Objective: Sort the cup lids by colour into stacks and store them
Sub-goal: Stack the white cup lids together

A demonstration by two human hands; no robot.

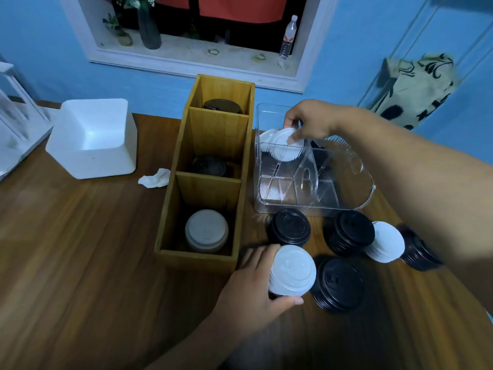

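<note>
— Two white stacks are in hand, then?
— Yes; the right grip is clenched on a tilted white stack at the far left corner of the clear organiser, partly inside its wall; the left grip is wrapped round a second white stack low over the desk, just beside the wooden box; whether that stack rests on the desk I cannot tell.
— And the others?
— Four black stacks stand on the desk in front of the organiser; a third white stack leans between two of them; in the wooden box, pale lids fill the near compartment, dark lids the middle and far ones.
— Anything else?
— A white foam box and a crumpled tissue, left of the wooden box.
</note>
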